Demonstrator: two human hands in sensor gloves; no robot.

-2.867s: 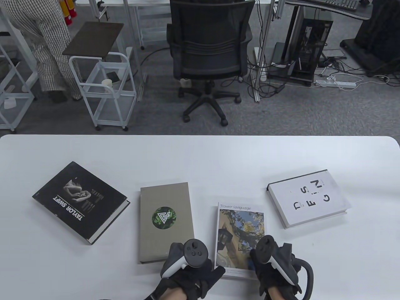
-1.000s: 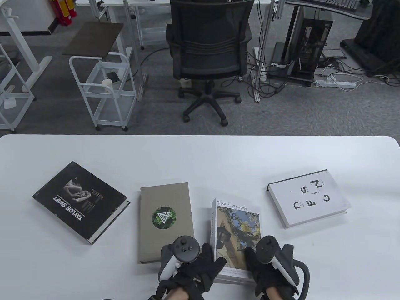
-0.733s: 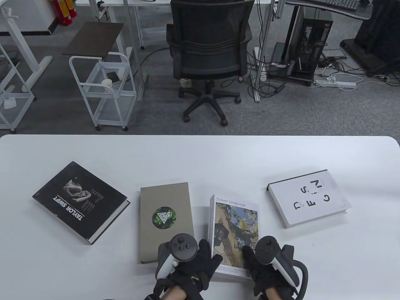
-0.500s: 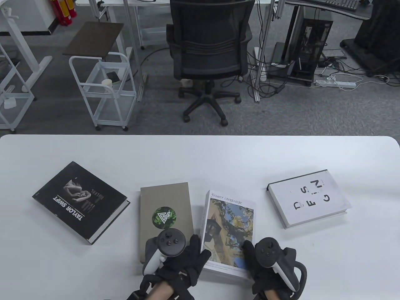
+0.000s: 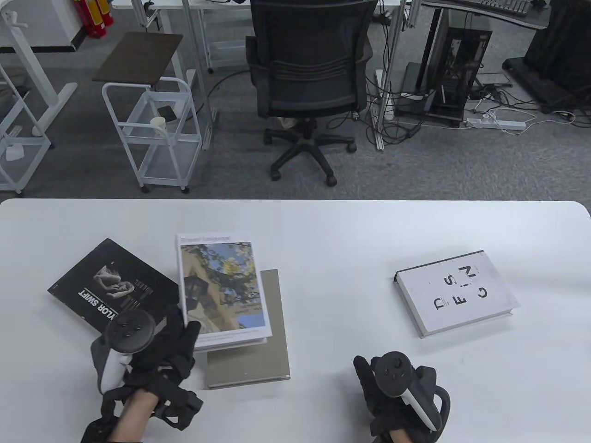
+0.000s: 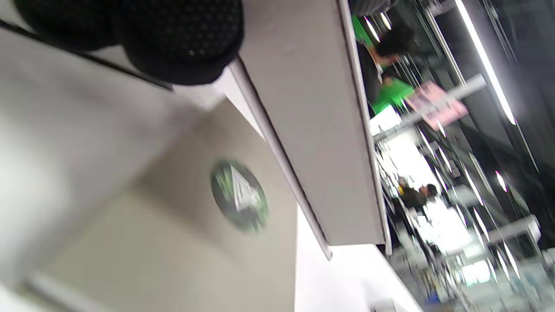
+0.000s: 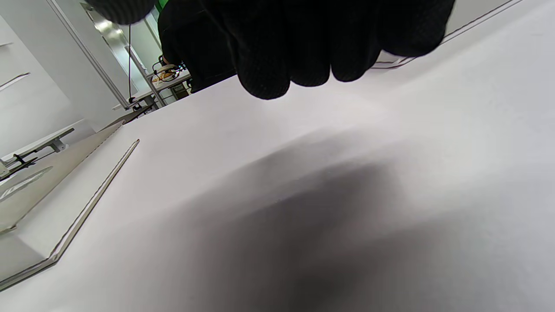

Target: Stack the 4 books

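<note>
My left hand (image 5: 182, 337) grips the near left corner of the flower-photo book (image 5: 221, 286) and holds it in the air, over the grey book (image 5: 272, 355) and the edge of the black Taylor Swift book (image 5: 92, 286). In the left wrist view the lifted book's underside (image 6: 312, 130) hangs above the grey book's green logo (image 6: 238, 195), with my fingertips (image 6: 182, 39) on its edge. My right hand (image 5: 367, 371) holds nothing and sits low over the bare table. The white DESIGN book (image 5: 455, 293) lies flat at the right.
The white table (image 5: 323, 230) reaches to a far edge; beyond it stand an office chair (image 5: 309, 69) and a white cart (image 5: 152, 129). The right wrist view shows my curled fingers (image 7: 303, 52) over bare tabletop and the grey book (image 7: 43, 173) at left.
The flower book has left the table between my hands and been carried left and up by my left hand. My right hand has let go and stayed in place.
</note>
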